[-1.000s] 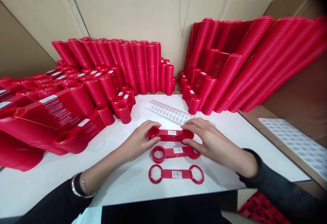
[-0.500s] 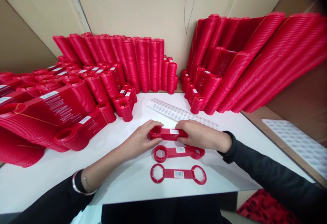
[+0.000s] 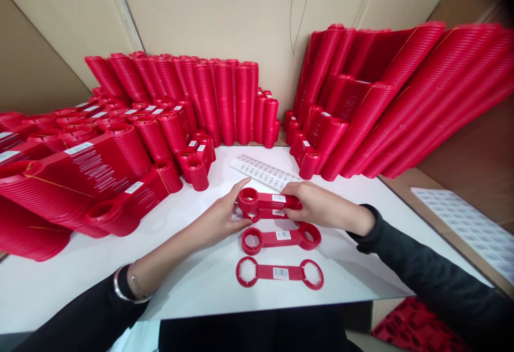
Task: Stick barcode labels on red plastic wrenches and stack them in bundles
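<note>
A small pile of red plastic double-ring pieces (image 3: 265, 206) lies on the white table (image 3: 193, 282). My right hand (image 3: 317, 206) grips the right end of its top pieces, tilted up off a piece below. My left hand (image 3: 220, 217) rests at the pile's left ring, fingers spread along it. Nearer to me lie two more red pieces, one (image 3: 280, 237) with a thick rim and one flat single piece (image 3: 279, 274), each with a barcode label.
Tall stacks of the same red pieces fill the left (image 3: 100, 164), the back (image 3: 225, 100) and the right (image 3: 381, 105). A sheet of barcode labels (image 3: 263, 171) lies behind my hands, another sheet (image 3: 469, 226) at right. Cardboard walls stand behind.
My right hand has raised the right end of the top pieces off the pile. My left hand's fingers have spread at the left ring. The two nearer pieces have not moved.
</note>
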Tool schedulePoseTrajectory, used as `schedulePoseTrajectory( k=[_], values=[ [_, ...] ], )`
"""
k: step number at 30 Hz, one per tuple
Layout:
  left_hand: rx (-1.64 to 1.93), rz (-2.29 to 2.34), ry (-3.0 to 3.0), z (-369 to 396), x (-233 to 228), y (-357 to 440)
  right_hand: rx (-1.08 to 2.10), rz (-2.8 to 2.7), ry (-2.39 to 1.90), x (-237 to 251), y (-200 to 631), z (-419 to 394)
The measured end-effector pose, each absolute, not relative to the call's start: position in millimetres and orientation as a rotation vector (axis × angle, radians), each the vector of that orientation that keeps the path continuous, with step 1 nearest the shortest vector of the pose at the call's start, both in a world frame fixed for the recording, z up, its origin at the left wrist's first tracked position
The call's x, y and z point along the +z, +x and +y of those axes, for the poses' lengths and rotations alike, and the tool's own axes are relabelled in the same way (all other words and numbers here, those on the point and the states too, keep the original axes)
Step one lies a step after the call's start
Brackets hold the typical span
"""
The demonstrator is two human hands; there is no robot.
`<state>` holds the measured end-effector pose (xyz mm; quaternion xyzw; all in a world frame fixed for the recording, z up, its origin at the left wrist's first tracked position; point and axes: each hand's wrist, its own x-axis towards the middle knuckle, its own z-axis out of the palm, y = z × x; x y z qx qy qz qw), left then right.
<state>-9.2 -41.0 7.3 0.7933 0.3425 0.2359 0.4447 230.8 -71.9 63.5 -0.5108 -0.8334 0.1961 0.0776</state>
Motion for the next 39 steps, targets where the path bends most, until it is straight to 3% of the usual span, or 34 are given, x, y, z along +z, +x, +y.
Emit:
schedulePoseTrajectory(
  k=[14,28,39],
  values=[
    [0.718,0.867,1.75,-48,1,9,0.658,-2.438,-1.488,59,236,-68],
    [0.595,0.922,2.013,-42,0,0,0.752,-1.933,-1.502,63,272,-88],
    [0.741,0.911,1.96,-42,5,3,0.893,-1.989,-1.377,47,251,-88]
  ],
)
